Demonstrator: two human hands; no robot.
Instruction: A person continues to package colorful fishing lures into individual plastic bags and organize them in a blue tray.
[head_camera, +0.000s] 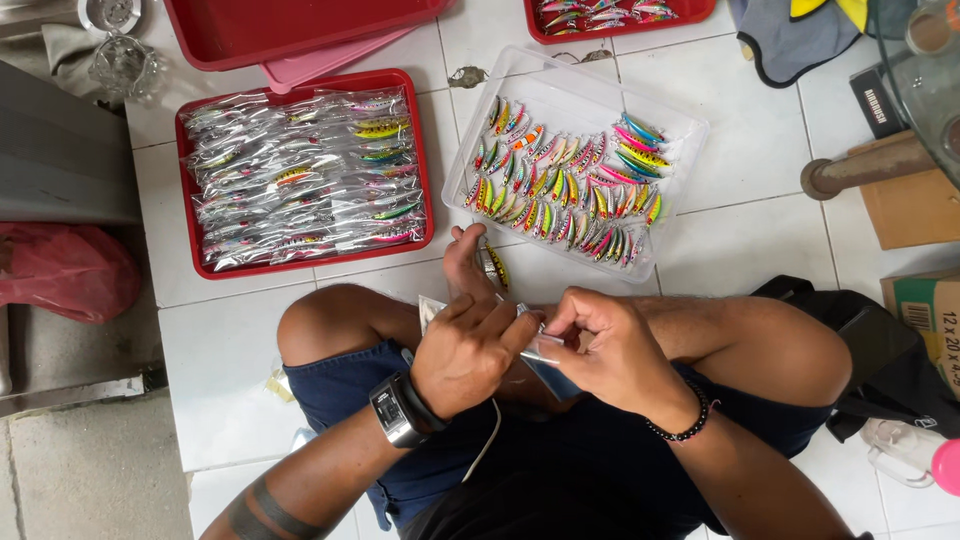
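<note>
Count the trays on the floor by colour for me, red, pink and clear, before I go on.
Red trays: 3, one of bagged lures, one top centre, one top right
Pink tray: 1
Clear tray of loose lures: 1
Total: 5

Left hand (468, 345): the wrist carries a wristwatch (392, 412) with a rectangular silver case and a black strap. The left forearm bears a dark band tattoo (262, 512). Right hand (612, 350): the wrist carries a bracelet (686, 420) of small black beads. Clothing: dark blue shorts (345, 385) and a dark top (560, 495). A thin white cord (487, 445) hangs at the front.
</note>
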